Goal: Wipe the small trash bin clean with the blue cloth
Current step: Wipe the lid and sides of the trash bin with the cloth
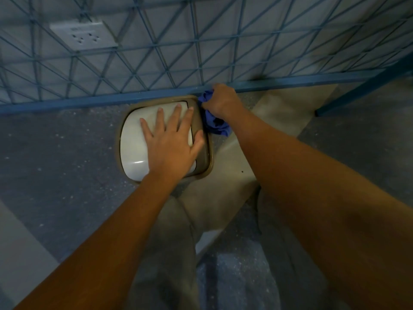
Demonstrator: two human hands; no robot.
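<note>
Cloth (216,124), crumpled blue, bunched beside glossy round-cornered bin (134,151).

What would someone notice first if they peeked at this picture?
Probably the left hand, spread flat on the white lid of the small trash bin in the middle of the view. Just right of it, the right hand grips a bunched blue cloth at the bin's right edge. Behind both, a blue wire grid runs along the wall.
</note>
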